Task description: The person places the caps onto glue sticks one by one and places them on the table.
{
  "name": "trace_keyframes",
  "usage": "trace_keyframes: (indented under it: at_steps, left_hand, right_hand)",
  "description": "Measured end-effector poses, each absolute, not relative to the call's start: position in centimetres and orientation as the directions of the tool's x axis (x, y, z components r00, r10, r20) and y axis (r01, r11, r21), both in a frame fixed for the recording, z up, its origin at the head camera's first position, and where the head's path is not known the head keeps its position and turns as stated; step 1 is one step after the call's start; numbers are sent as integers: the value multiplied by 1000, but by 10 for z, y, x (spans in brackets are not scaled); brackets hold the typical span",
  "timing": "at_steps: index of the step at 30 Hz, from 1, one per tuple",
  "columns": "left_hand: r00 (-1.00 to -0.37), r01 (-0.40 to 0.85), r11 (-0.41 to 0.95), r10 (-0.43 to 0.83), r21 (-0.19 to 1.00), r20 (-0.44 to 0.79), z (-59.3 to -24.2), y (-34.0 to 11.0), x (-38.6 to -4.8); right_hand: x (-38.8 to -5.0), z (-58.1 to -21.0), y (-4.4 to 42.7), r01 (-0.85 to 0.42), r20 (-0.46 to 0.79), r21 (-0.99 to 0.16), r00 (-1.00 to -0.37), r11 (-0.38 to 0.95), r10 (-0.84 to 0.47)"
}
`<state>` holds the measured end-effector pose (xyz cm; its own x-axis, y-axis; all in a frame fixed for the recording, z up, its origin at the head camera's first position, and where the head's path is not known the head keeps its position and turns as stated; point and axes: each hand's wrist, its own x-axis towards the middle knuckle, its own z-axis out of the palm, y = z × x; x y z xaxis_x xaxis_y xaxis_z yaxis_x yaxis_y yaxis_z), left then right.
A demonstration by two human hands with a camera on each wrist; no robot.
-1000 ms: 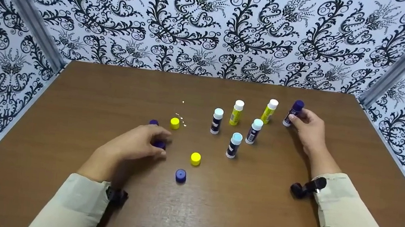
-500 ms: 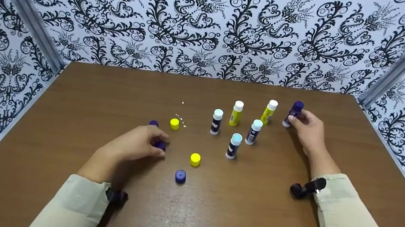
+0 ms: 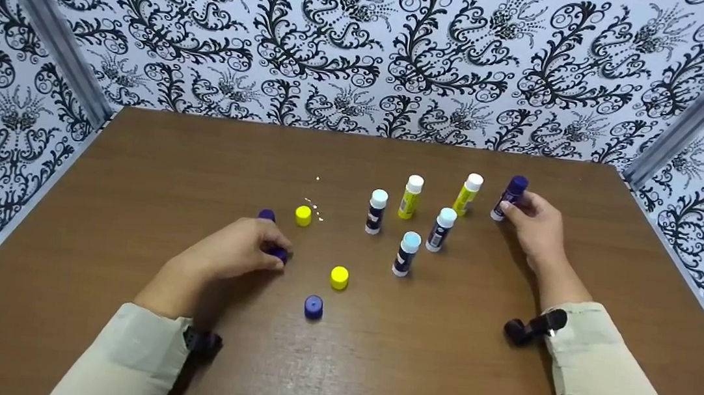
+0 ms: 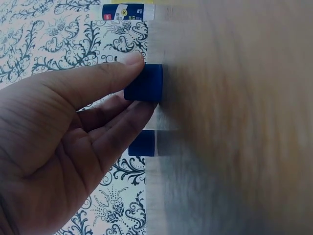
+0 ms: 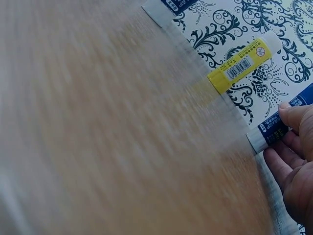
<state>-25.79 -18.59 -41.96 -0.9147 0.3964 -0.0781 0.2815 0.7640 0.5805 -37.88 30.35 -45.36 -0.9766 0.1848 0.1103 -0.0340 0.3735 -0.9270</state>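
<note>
My left hand (image 3: 239, 248) pinches a dark blue glue-stick cap (image 4: 148, 82) between thumb and fingers. That cap sits on the table, and a second dark blue cap (image 4: 141, 143) stands just behind it. At the far right, my right hand (image 3: 535, 226) grips a purple-blue glue stick (image 3: 512, 196) with its cap on. The stick stands upright on the table, thumb on its near side. Uncapped blue glue sticks (image 3: 376, 212) and yellow glue sticks (image 3: 410, 197) with white tops stand upright between the hands.
Two yellow caps (image 3: 339, 278) and another blue cap (image 3: 313, 307) lie to the right of my left hand. Small white crumbs (image 3: 314, 206) are scattered on the brown table (image 3: 199, 155). A patterned wall (image 3: 367, 49) closes off the back and sides.
My left thumb and fingers have drawn closer together around the blue cap. The right hand and its glue stick have stayed in place.
</note>
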Motion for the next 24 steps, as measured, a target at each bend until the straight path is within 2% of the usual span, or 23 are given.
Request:
trace_keyframes:
  at_steps: [8, 17, 24]
  left_hand:
    - [-909, 302, 761, 411, 574, -68, -419, -186, -258]
    - [-911, 297, 767, 406, 568, -73, -419, -185, -257]
    - [-907, 311, 765, 417, 565, -66, -419, -184, -258]
  right_hand:
    - [-375, -447, 301, -31, 98, -936, -980, 349, 175]
    - [-381, -456, 306, -30, 108, -921, -977, 388, 182]
    - [-373, -446, 299, -31, 112, -914, -978, 406, 176]
